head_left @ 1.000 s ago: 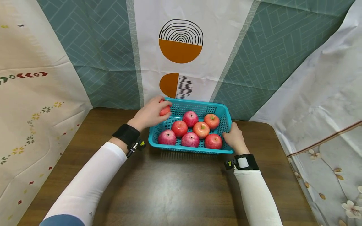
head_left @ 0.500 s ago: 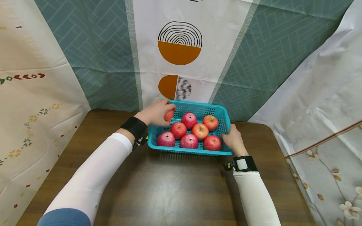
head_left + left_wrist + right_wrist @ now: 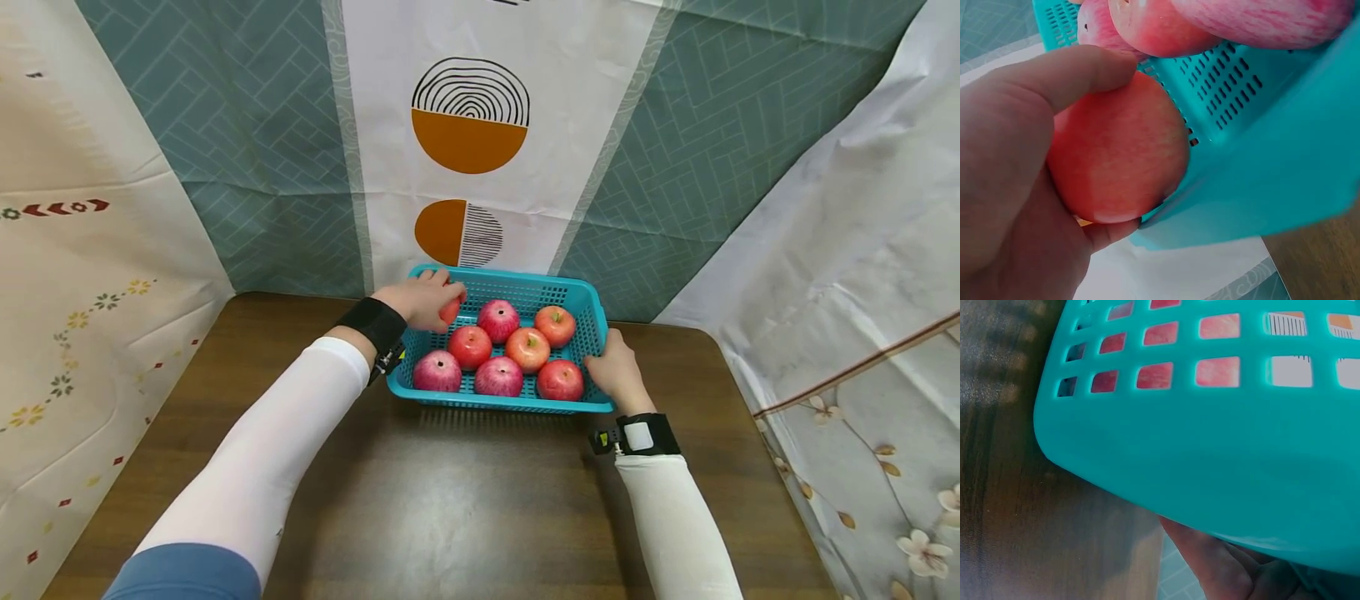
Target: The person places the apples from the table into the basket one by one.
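1. Our left hand has carried the red apple from the basket's left rim inward, over its far-left corner; the fingers stay curled round it.
2. Our right hand still grips the teal basket at its right end, centre of the frame, on the tabletop.
3. Six apples lie inside, so we judge the seventh nearly placed.

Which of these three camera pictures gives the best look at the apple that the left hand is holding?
The left wrist view: the apple fills the frame, gripped by the left hand against the teal basket. The head view shows only a red sliver of it under the fingers. The right wrist view does not show it clearly.
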Available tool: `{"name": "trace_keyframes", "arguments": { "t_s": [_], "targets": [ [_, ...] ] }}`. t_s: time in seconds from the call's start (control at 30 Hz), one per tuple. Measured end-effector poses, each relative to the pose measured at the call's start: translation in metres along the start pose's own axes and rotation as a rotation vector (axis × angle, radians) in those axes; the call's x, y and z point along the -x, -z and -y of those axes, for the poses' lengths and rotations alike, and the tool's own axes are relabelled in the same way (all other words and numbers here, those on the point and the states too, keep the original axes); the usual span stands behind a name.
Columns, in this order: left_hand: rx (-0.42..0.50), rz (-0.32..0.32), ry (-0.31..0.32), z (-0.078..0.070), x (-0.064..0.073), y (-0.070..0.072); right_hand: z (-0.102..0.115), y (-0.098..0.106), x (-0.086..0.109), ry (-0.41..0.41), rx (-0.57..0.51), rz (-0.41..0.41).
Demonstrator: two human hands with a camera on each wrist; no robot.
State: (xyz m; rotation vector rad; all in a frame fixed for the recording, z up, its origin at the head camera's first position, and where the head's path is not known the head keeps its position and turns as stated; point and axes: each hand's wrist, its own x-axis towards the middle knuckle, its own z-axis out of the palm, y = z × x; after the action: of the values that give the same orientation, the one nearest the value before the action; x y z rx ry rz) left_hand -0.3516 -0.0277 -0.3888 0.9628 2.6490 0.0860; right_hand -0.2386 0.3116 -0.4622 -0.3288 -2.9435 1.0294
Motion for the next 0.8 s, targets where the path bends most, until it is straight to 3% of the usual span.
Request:
{"name": "trace_keyframes", "arguments": {
  "t_s": [0.17,0.4,0.63,0.8],
  "targets": [
    [-0.029,0.033,0.029,-0.002,-0.007,0.0,0.0,0.0,-0.001,-0.011,-0.007,0.007],
    [-0.083,0.083,-0.002,-0.005,-0.012,-0.005,-0.002,-0.001,-0.001,-0.017,-0.003,0.001],
    [-0.092,0.089,-0.009,-0.01,-0.015,-0.008,-0.002,-0.001,-0.002,-0.013,0.004,-0.006],
    [-0.163,0.097,-0.025,-0.01,-0.018,-0.01,-0.003,-0.002,-0.005,-0.013,0.021,-0.009]
  ]
}}
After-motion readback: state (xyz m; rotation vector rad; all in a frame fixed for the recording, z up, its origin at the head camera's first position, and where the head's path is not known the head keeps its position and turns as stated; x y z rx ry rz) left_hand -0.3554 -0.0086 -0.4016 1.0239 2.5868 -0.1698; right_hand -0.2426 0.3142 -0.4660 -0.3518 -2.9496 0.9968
